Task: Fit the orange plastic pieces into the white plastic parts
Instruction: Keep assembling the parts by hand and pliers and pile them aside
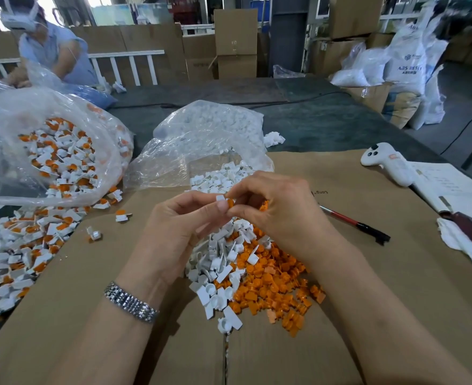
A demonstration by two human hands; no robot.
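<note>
Two plastic bags [48, 151], one pen [354, 222], one controller [387, 162], seemingly one notebook [451, 190].

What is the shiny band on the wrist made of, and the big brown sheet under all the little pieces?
The wrist band looks like polished metal: small silvery links that glint. The brown sheet looks like cardboard: dull, matte brown, with a seam where two flaps meet. The little pieces on it look like smooth plastic.
</note>
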